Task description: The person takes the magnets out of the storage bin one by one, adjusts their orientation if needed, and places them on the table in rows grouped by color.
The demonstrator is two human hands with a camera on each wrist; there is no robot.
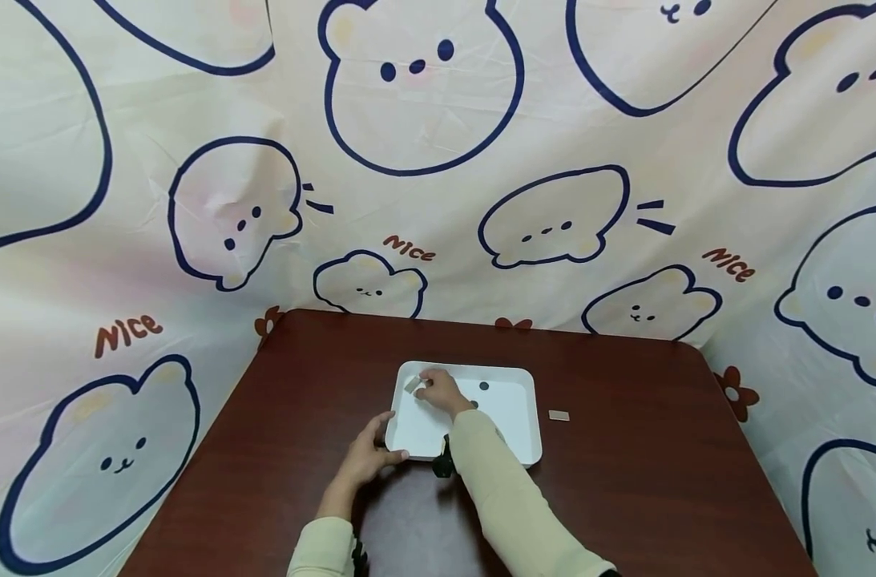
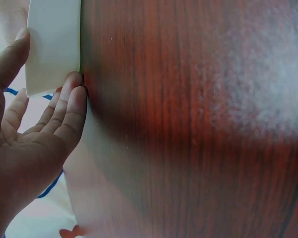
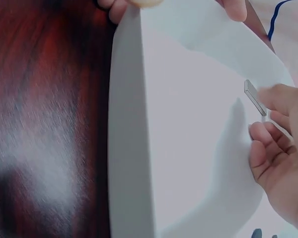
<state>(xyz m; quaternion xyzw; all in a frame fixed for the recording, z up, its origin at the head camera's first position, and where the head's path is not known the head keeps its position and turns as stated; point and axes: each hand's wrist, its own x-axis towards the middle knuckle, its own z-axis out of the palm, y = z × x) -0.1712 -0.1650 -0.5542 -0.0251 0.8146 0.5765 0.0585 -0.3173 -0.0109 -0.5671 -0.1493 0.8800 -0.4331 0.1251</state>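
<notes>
My left hand (image 1: pixel 365 457) holds the near left corner of a shallow white tray (image 1: pixel 520 437), its digits spread on both sides of the corner. In the left wrist view that hand (image 2: pixel 42 131) is against the tray wall (image 2: pixel 53 44). Over the tray's far left part, my right hand (image 1: pixel 443 391) pinches a small flat rectangular piece (image 1: pixel 412 385). The right wrist view shows this thin greyish piece (image 3: pixel 255 97) tilted at the fingertips of the right hand (image 3: pixel 283 144). Part of the tray is hidden by the right forearm.
Inside the tray lie a dark round disc (image 1: pixel 484 386) and a second one (image 1: pixel 474 405), partly covered by the hand. A small pale rectangular tile (image 1: pixel 559 416) lies on the brown table (image 1: pixel 647 465), right of the tray. Patterned cloth (image 1: pixel 438 208) hangs behind and at the sides.
</notes>
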